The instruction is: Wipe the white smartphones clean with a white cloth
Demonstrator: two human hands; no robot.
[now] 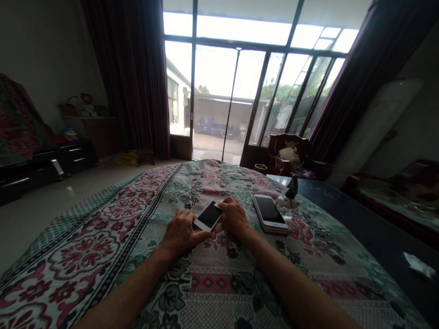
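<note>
With our left grip [180, 228] we clasp the phone [207, 216] steady; our right grip [234, 217] pinches, perhaps, a pad [217, 206], best pressed flat and lightly.

A pale cloth [219, 269] is patterned with pink, green and black florals; a white phone [209, 217] and second white phone [269, 211] are black-screened.

Glossy phone screen [210, 214]; matt cloth [219, 260], apparently woven.
</note>
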